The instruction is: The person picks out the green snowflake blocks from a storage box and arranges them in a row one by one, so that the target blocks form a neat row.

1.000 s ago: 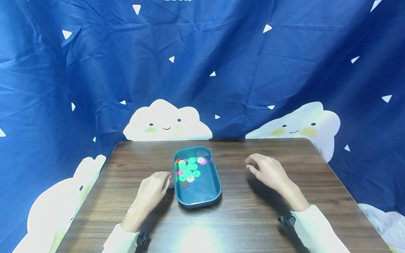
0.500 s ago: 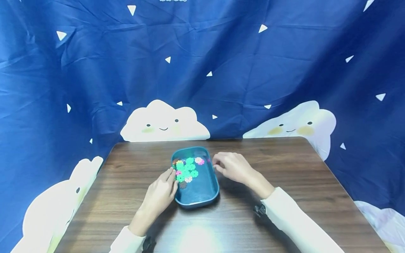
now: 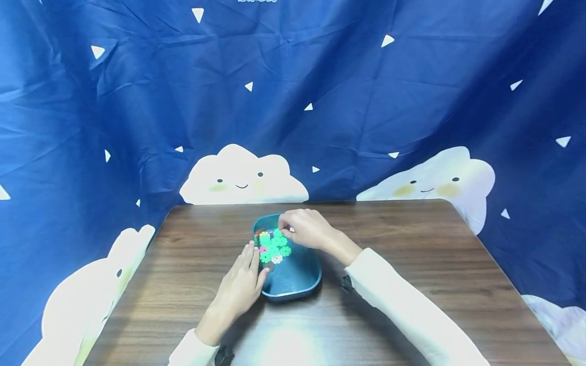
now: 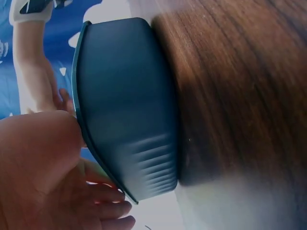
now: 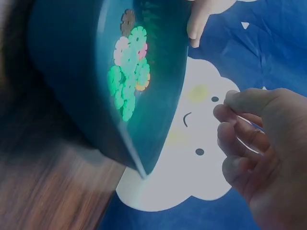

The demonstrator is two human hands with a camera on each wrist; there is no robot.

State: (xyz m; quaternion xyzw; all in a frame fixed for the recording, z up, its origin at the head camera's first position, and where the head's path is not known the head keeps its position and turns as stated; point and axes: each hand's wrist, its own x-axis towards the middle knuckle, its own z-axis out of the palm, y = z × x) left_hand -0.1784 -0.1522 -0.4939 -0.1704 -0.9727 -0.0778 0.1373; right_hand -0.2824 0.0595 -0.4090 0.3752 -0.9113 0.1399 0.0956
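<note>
Two hands flank the blue-green tray (image 3: 293, 277), whose far end sits near the desk's (image 3: 435, 254) back edge, with room either side; left hand (image 3: 241, 282) rests straight fingers along it, right hand (image 3: 308, 227) hangs narrow-tipped fingers over flower-shaped pieces (image 3: 274, 248) inside, any grip unclear

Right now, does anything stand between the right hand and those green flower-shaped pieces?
Nothing visible does: the right hand hovers above the open blue tray, and the green flower-shaped pieces lie uncovered inside. The left hand is at the tray's left edge.
</note>
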